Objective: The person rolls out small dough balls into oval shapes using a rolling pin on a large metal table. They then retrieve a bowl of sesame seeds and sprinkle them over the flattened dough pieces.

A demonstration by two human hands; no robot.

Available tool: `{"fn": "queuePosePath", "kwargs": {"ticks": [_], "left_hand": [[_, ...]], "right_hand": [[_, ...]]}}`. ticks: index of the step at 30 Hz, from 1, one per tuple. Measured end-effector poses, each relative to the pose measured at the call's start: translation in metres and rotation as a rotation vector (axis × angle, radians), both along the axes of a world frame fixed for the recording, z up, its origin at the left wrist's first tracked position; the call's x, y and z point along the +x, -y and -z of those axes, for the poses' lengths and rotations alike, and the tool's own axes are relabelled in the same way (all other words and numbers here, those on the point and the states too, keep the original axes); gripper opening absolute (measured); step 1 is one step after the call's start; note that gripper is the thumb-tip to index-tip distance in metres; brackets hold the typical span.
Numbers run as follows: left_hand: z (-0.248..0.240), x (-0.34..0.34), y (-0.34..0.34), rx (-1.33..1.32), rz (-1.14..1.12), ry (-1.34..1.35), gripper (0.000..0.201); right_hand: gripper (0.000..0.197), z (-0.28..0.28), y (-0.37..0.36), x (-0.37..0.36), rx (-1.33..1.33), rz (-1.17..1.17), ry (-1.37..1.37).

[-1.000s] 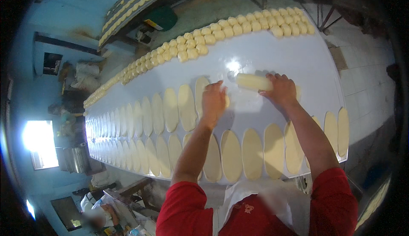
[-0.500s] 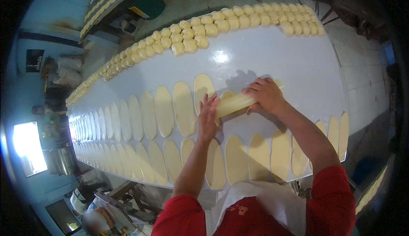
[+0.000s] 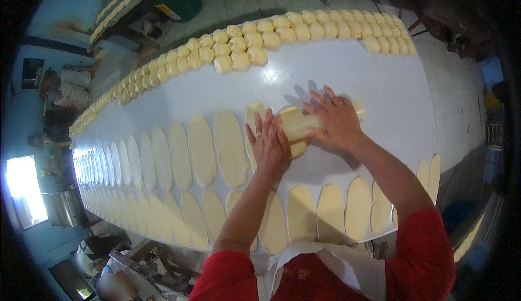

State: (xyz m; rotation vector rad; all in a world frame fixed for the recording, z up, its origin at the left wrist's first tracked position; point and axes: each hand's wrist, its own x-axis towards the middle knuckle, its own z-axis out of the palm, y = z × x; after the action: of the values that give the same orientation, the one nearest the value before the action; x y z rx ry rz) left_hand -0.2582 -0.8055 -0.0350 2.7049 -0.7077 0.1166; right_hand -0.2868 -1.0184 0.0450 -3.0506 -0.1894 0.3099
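Observation:
A pale, translucent rolling pin (image 3: 305, 129) lies across a flattened piece of dough (image 3: 291, 115), which shows above and below it. My left hand (image 3: 269, 142) rests palm down over the pin's left end, fingers stretched and apart. Over the right part of the pin, my right hand (image 3: 337, 119) lies flat with its fingers spread. The pin's far right end pokes out beyond that hand. Just left of the dough being pressed, a long oval dough sheet (image 3: 255, 117) is partly covered by my left hand.
Two rows of oval dough sheets (image 3: 230, 149) run along the white table (image 3: 391, 84). Rounded dough balls (image 3: 239, 60) line its far edge in several rows. A green bin (image 3: 184, 3) stands beyond the table. At lower left, people (image 3: 116, 286) are partly visible.
My right hand has gone from curled round the rolling pin to flat with spread fingers. More dough now shows around the pin, above and below. The view has shifted slightly.

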Motion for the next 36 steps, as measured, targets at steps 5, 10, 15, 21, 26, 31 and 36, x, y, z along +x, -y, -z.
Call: {"fn": "queuePosePath", "kwargs": {"ticks": [5, 10, 15, 21, 26, 31, 36], "left_hand": [[0.004, 0.083, 0.021, -0.048, -0.108, 0.151, 0.043], [-0.006, 0.124, 0.044, -0.092, -0.148, 0.148, 0.041], [-0.006, 0.022, 0.023, -0.083, -0.114, -0.043, 0.043], [-0.014, -0.127, -0.007, 0.029, -0.158, -0.070, 0.049], [-0.030, -0.215, -0.018, 0.023, -0.172, -0.103, 0.053], [-0.033, -0.217, -0.027, 0.069, -0.178, -0.079, 0.053], [-0.009, -0.102, -0.025, 0.059, -0.080, -0.047, 0.053]], "right_hand": [[0.066, 0.032, 0.010, 0.064, 0.215, 0.295, 0.177], [0.060, 0.056, 0.002, 0.043, 0.095, 0.269, 0.210], [0.056, 0.049, -0.011, -0.052, 0.117, 0.118, 0.169], [0.064, 0.034, -0.013, -0.126, 0.177, -0.022, 0.184], [0.074, 0.012, -0.003, -0.164, 0.187, -0.131, 0.068], [0.082, 0.003, 0.004, -0.137, 0.195, -0.105, -0.146], [0.088, 0.021, 0.004, -0.072, 0.277, -0.002, 0.041]]}}
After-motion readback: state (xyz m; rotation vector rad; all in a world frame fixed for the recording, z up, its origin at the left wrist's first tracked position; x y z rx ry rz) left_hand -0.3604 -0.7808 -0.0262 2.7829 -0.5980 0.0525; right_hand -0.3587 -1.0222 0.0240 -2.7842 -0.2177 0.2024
